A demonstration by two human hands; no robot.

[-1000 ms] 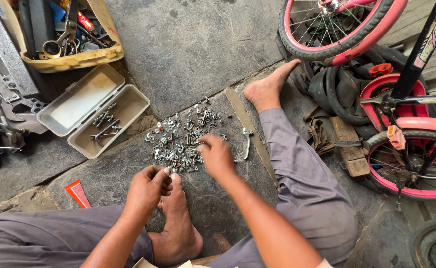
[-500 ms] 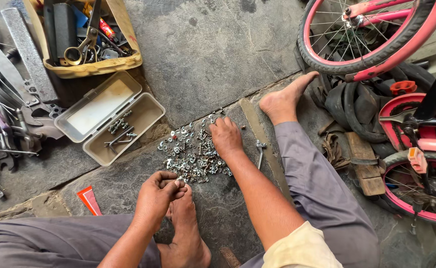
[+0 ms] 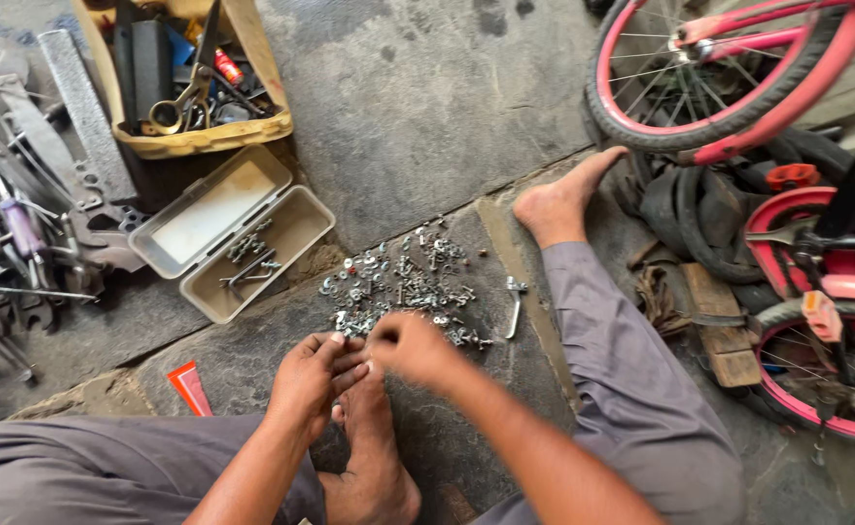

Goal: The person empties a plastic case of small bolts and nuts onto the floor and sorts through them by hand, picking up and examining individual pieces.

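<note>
You are sitting on the stone floor (image 3: 427,87), bringing your left hand (image 3: 313,377) and right hand (image 3: 410,348) together, fingers pinched on something tiny; what it is, I cannot tell. The pile of nuts and bolts (image 3: 398,287) is lying just past your hands, near the open tin box (image 3: 231,231). You are probably sorting, so pick slowly.

Small bright metal nuts and bolts (image 3: 403,287), shiny. Grey stone floor (image 3: 427,107), rough and matt. Open beige plastic case (image 3: 215,216), smooth, scuffed. Pink painted metal bicycle frame (image 3: 787,92), glossy. Black rubber tyre (image 3: 641,131), matt. Grey cloth trousers (image 3: 631,389), soft.
</note>
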